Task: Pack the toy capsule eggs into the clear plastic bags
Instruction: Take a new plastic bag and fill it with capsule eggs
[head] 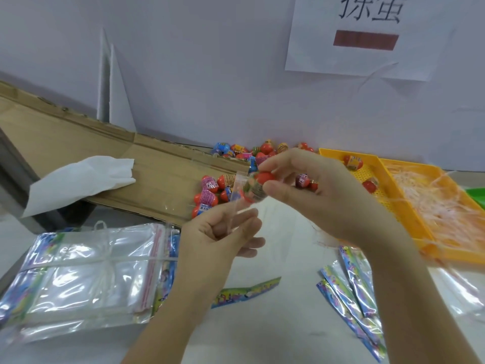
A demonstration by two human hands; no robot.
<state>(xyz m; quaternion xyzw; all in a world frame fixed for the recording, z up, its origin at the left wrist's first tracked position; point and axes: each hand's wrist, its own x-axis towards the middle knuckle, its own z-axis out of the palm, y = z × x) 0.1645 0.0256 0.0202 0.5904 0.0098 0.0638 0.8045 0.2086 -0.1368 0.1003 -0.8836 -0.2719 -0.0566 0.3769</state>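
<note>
Right hand (309, 190) pinches the red capsule egg (258, 186) at the clear bag's (237, 203) mouth; left hand (223, 232) grips the bag just below, mouth up.

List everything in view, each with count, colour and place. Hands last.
held egg: one, red, at the held bag's mouth
held bag: one, clear, between the hands
loose eggs: many, red, blue and pink, by the wall
trays: two, yellow, right; a few eggs in one, pale shreds in the other
bag bundle: one, clear, tied, lower left
printed packets: several, blue-green, lower right
cardboard: one, brown, left
white sheet: one, on the cardboard
sign: one, white, on the wall
left hand: pinches the held bag
right hand: grips the held egg
</note>
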